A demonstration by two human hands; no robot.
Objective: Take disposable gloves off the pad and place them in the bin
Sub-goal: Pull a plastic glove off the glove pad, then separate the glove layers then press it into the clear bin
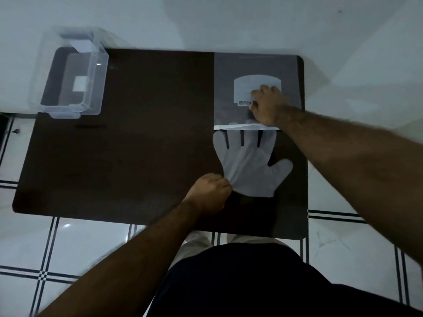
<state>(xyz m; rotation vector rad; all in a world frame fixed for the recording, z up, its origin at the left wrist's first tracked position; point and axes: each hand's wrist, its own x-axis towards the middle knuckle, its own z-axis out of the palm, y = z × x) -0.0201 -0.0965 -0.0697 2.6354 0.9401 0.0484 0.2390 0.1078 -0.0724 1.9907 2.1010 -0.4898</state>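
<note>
A pale translucent disposable glove [249, 165] lies flat on the dark table, fingers pointing away from me and still joined to the glove pad [231, 88] at a white strip. My left hand [209, 193] pinches the glove's cuff at its near left corner. My right hand [267, 105] presses down flat on the pad, over its white label. The clear plastic bin [68, 74] stands at the table's far left corner and looks empty.
The dark table [137, 133] stands on a white tiled floor with black lines. A white wall runs behind the table. My dark-clothed body is close to the table's near edge.
</note>
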